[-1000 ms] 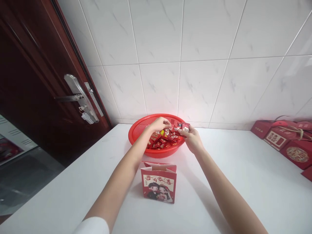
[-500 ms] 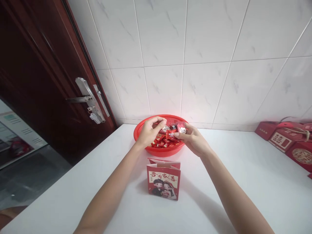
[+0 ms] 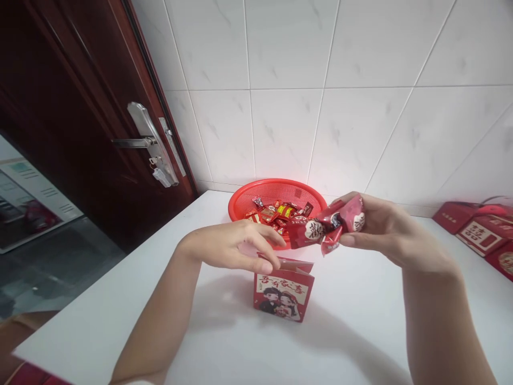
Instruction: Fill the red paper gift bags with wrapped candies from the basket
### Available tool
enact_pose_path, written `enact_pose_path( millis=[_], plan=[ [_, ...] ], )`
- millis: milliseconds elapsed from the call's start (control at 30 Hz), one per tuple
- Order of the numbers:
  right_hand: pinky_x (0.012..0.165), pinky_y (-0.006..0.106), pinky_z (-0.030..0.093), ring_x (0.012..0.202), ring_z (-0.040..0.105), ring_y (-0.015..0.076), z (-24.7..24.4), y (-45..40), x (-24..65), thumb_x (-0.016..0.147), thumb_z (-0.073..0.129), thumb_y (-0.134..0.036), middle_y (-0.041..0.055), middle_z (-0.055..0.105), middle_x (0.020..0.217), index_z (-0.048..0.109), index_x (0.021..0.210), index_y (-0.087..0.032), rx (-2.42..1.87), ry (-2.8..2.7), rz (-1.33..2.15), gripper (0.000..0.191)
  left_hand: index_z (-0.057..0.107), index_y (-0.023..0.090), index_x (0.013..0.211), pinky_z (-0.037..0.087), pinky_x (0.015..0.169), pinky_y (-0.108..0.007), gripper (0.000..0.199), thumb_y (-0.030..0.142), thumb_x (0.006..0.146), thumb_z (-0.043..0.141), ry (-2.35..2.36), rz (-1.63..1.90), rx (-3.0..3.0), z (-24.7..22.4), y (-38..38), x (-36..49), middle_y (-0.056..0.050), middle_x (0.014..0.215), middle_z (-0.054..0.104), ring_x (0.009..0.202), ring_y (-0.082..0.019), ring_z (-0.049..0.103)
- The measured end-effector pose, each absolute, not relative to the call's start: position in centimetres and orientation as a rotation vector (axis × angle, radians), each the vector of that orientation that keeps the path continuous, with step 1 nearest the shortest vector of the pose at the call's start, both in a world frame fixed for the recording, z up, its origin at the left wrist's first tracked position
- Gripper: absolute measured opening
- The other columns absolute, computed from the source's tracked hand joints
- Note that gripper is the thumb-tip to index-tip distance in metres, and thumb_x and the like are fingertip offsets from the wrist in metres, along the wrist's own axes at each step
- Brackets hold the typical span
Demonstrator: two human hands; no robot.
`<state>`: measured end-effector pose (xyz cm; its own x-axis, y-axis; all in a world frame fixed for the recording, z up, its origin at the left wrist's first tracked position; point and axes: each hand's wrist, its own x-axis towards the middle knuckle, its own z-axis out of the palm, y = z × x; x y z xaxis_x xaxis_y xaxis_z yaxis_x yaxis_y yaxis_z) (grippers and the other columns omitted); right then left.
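Forearms point(image 3: 156, 321) cropped below, red boxes point(image 3: 481, 235) cropped right, bag opening point(image 3: 295, 266) part-hidden

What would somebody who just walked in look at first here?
Probably the shiny red sweets held up in the right hand, right in the middle of everything. Next might be the red bag with a cartoon couple on its front, standing on the table below them. Behind it, by the tiled wall, the bright red basket stands out too.
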<state>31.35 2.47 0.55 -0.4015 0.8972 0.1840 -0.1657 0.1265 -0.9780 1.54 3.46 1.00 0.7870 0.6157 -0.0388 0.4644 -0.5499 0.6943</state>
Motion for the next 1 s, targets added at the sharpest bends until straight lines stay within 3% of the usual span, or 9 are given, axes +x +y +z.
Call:
enact_pose_path(
  millis=[100,233,300,500,833,1000],
  plan=[
    [0.070,0.043,0.062,0.082,0.072,0.0287,0.7,2.1,31.3,0.058,0.095,-0.013,0.0092,0.074,0.096,0.069,0.074,-0.021,-0.797,-1.580,1.450,0.032,0.083,0.035,0.104,0.052,0.084,-0.028,0.021,0.033,0.090,0.067,0.755,0.258,2.240,0.6,3.7,2.0,-0.003,0.109,0.078,0.098,-0.023,0.071],
    [0.072,0.038,0.061,0.083,0.070,0.0255,0.9,1.7,31.1,0.071,0.090,-0.025,0.0107,0.075,0.097,0.073,0.079,-0.021,-0.804,-1.895,1.277,0.019,0.082,0.031,0.104,0.052,0.081,-0.029,0.021,0.028,0.089,0.067,0.776,0.324,2.225,-0.4,4.6,2.7,-0.003,0.103,0.080,0.094,-0.023,0.072],
    [0.074,0.036,0.060,0.085,0.069,0.0240,0.9,1.6,31.2,0.078,0.085,-0.029,0.0102,0.076,0.098,0.074,0.087,-0.020,-0.826,-2.045,1.172,0.016,0.080,0.028,0.106,0.051,0.085,-0.029,0.025,0.026,0.084,0.071,0.816,0.305,2.255,-0.7,4.8,2.9,-0.002,0.108,0.079,0.100,-0.023,0.070],
    [0.081,0.032,0.059,0.091,0.071,0.0197,0.7,1.3,30.9,0.096,0.066,-0.029,0.0070,0.076,0.105,0.070,0.114,-0.022,-0.816,-2.340,0.927,0.019,0.067,0.028,0.133,0.048,0.099,-0.031,0.060,0.023,0.074,0.076,0.808,0.115,2.277,-0.6,4.4,3.1,-0.002,0.134,0.068,0.121,-0.026,0.062],
    [0.079,0.031,0.060,0.088,0.072,0.0180,0.1,1.1,29.4,0.095,0.061,-0.021,0.0039,0.076,0.100,0.068,0.104,-0.023,-0.799,-2.400,0.869,0.011,0.060,0.030,0.140,0.046,0.106,-0.036,0.071,0.026,0.071,0.079,0.831,0.092,2.325,-1.0,4.5,3.0,-0.004,0.147,0.060,0.133,-0.029,0.055],
    [0.080,0.031,0.061,0.089,0.073,0.0185,-0.3,0.9,28.6,0.094,0.060,-0.016,0.0037,0.076,0.101,0.065,0.109,-0.023,-0.842,-2.309,0.836,0.018,0.060,0.028,0.139,0.046,0.106,-0.036,0.070,0.026,0.071,0.078,0.858,0.085,2.288,-0.7,4.4,3.1,-0.004,0.145,0.061,0.133,-0.029,0.056]
  ],
)
